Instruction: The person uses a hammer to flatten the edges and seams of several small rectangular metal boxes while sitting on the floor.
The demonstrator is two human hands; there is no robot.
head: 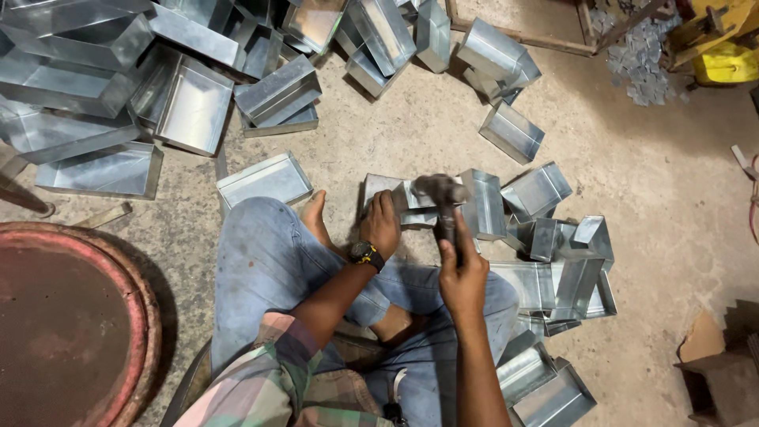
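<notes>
I sit cross-legged on a concrete floor in blue jeans. My left hand (381, 224), a watch on its wrist, presses down on a small folded sheet-metal piece (395, 198) lying in front of my legs. My right hand (462, 273) grips the handle of a hammer (439, 192). Its blurred head hangs just over the metal piece. A bare foot (316, 217) rests beside the piece on the left.
Shiny sheet-metal boxes lie heaped at the top left (190, 107), along the top (379, 32) and at my right (553, 261). A large rusty round lid (71, 324) sits at lower left. Yellow items (723, 59) and small metal scraps (644, 63) are at top right.
</notes>
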